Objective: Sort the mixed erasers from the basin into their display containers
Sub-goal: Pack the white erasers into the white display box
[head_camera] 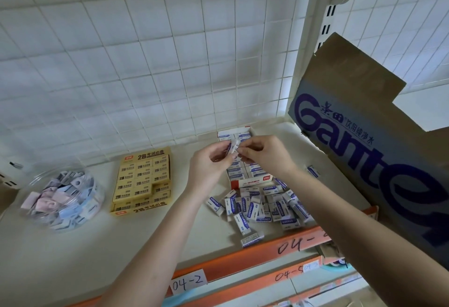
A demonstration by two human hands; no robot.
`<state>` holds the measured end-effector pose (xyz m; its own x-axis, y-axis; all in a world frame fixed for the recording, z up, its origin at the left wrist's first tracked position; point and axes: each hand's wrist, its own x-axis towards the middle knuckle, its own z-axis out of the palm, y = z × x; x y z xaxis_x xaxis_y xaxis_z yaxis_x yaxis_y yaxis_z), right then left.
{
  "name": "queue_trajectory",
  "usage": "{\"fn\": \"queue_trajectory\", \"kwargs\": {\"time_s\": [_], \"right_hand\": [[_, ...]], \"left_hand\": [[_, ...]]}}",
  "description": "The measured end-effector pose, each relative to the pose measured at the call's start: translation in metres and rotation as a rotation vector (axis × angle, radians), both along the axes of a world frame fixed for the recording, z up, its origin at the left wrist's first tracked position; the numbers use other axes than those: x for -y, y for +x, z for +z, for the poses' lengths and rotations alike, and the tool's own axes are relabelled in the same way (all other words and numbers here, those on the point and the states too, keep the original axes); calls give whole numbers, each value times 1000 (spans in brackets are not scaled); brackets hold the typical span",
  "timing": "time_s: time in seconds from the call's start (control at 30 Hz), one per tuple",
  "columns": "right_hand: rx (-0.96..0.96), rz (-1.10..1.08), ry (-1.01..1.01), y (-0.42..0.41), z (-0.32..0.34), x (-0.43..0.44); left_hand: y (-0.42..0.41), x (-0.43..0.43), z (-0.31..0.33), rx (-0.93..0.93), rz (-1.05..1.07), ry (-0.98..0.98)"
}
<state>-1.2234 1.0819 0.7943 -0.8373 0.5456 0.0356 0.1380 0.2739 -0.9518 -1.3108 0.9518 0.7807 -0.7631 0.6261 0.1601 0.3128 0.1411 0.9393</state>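
I see my left hand (211,161) and right hand (263,153) both pinching one white-and-blue eraser (232,147) in their fingers above the red-edged display box (239,161), loose erasers (262,206) heaped near it on the shelf (73,258).

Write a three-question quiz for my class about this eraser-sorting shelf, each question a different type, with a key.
1. True or false: the yellow box of 2B erasers stands to the right of the loose pile of blue-and-white erasers.
2. What holds the pastel erasers at the far left? A) a cardboard carton B) a clear round tub C) a wire basket
3. Fill in: the left hand and right hand together hold one ____ above the red-and-white display box.

Key
1. False: it stands to the left.
2. B, the clear round tub.
3. Eraser.
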Motion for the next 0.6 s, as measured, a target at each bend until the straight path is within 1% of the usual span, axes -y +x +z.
{"fn": "queue_trajectory", "kwargs": {"time_s": [0.07, 0.1, 0.2, 0.3, 0.37, 0.43, 0.6], "right_hand": [[42, -16, 131, -4, -1, -8], [83, -26, 250, -6, -1, -14], [265, -8, 614, -15, -2, -32], [447, 38, 832, -26, -10, -44], [521, 56, 929, -32, -14, -46], [523, 39, 954, -34, -17, -45], [504, -13, 1026, -37, -24, -46]], "left_hand": [[-8, -4, 0, -113, 11, -98], [-12, -8, 0, -171, 6, -146], [-27, -22, 3, -339, -78, -340], [-36, -39, 3, -498, -141, -556], [-38, -47, 1, -612, -115, -694], [-39, -52, -2, -710, -57, -804], [-37, -58, -7, -814, 100, -899]]}}
